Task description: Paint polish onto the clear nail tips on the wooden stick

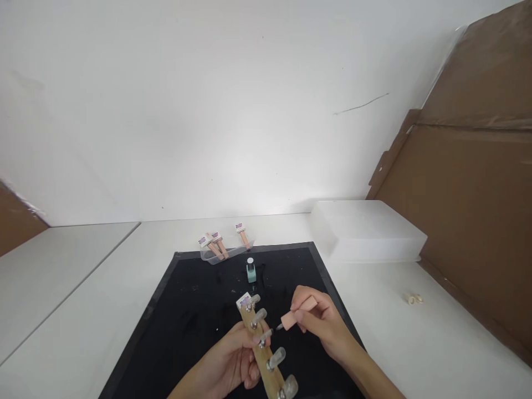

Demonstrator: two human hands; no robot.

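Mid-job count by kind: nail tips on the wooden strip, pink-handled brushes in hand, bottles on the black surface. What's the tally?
Nail tips on the wooden strip: 5
Pink-handled brush in the right hand: 1
Green bottle on the black surface: 1
Total: 7

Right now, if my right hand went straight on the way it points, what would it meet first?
The pink-handled brush in your right hand would likely meet the middle clear tip on the wooden strip; whether they touch is unclear.
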